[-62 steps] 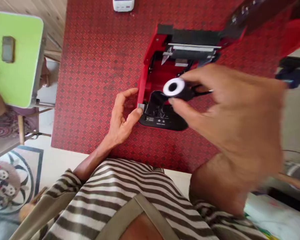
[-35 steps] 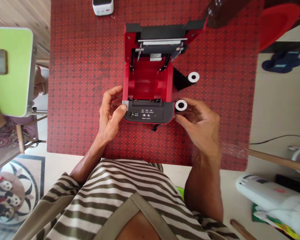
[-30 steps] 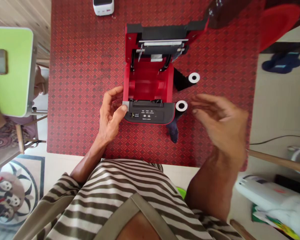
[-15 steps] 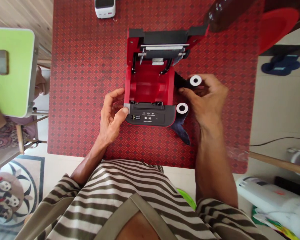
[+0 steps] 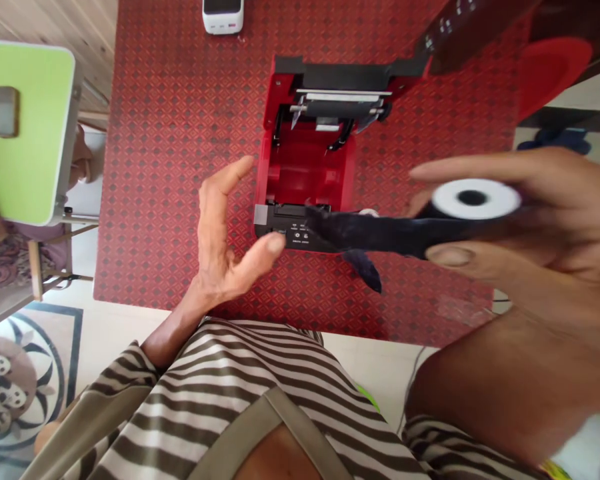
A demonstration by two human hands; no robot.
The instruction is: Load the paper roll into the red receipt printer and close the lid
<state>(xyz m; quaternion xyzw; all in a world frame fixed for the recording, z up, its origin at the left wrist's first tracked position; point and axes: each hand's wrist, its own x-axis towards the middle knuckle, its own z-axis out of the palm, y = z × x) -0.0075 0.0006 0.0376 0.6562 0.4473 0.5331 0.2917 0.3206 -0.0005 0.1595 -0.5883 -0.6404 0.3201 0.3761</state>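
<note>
Raised close to the camera, my right hand (image 5: 535,233) is closed round a black ribbon roll (image 5: 473,198) with a white core. Its loose dark end stretches left across the front of a red and black printer (image 5: 313,167). The printer stands on the table with its lid raised and its red inner bay exposed. At its front left corner, my left hand (image 5: 225,240) is open, fingers and thumb spread, holding nothing. A second roll (image 5: 369,213) sits at the printer's right side, mostly hidden behind the ribbon, its dark tail (image 5: 364,268) on the table.
A red patterned cloth covers the table (image 5: 165,220). At its far edge sits a small white device (image 5: 223,17). A dark brown object (image 5: 460,33) lies behind the printer at right, near a red round item (image 5: 555,73). Leftward, a green table (image 5: 35,153) bears a phone-like object (image 5: 6,112).
My right hand has lifted the ribbon roll from beside the printer, up and right towards the camera. My left hand has let go of the printer's corner and spread its fingers.
</note>
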